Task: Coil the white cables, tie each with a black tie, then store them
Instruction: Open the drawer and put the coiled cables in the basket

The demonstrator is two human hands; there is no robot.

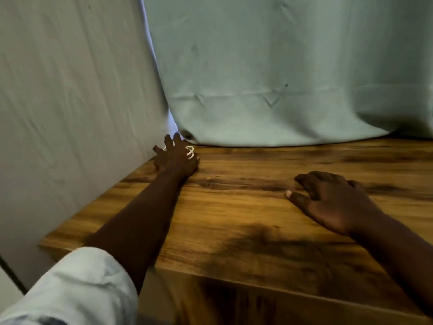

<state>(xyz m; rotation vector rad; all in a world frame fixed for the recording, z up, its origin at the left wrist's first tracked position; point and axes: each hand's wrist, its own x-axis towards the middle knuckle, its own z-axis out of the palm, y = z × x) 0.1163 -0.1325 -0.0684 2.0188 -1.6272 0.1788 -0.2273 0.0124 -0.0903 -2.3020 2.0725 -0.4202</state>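
Observation:
My left hand (176,156) reaches to the far left corner of the wooden table (246,207), with its fingers spread over a small coil of white cable (190,152). Only a few white loops show past the knuckles; the rest of the coil is hidden under the hand. Whether the fingers grip the coil or just rest on it is unclear. My right hand (332,202) lies palm down on the table at the right, fingers loosely apart, holding nothing. No black tie is visible.
Pale green cloth (281,78) hangs behind the table and rests on its back edge. A grey cloth wall (70,102) closes the left side. The table's front edge (210,273) runs below my arms.

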